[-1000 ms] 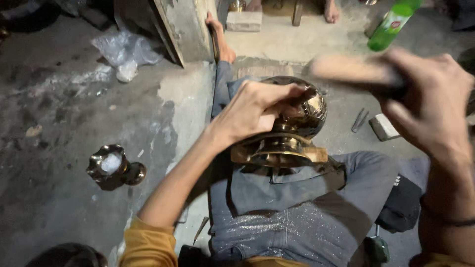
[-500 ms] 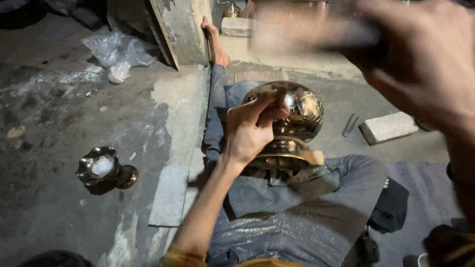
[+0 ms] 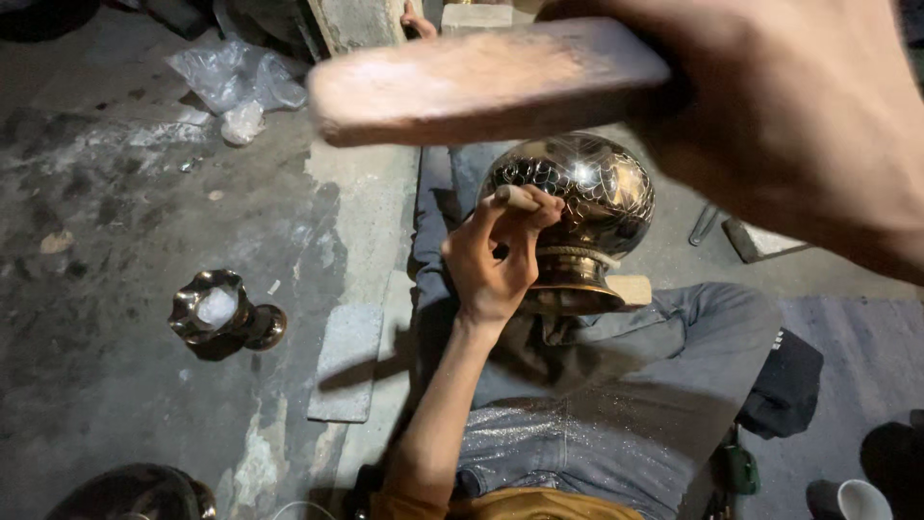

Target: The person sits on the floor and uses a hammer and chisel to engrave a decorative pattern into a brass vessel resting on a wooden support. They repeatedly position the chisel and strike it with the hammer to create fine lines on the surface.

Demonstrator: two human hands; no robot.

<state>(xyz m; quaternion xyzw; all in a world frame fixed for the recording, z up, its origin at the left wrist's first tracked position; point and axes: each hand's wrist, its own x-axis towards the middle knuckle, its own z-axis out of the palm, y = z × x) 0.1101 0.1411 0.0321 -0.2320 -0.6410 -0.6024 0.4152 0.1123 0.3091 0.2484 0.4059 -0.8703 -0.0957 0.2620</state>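
A round brass pot (image 3: 587,207) with an engraved scale pattern and a flared foot rests on my lap, over my grey trousers. My left hand (image 3: 496,260) is shut on a thin punch tool (image 3: 520,197) whose tip presses against the pot's left side. My right hand (image 3: 799,125) is raised close to the camera and grips a wooden mallet block (image 3: 486,87), held high above the pot and blurred.
A small fluted metal vase (image 3: 219,316) lies on the grey concrete floor at left. A flat stone slab (image 3: 345,361) lies beside my leg. Crumpled plastic (image 3: 236,82) sits at the back. A white block (image 3: 765,241) and a metal tool (image 3: 703,223) lie at right.
My right hand has lifted the mallet up toward the camera. My left hand slid from the pot's top to its left side, with the punch now against it.
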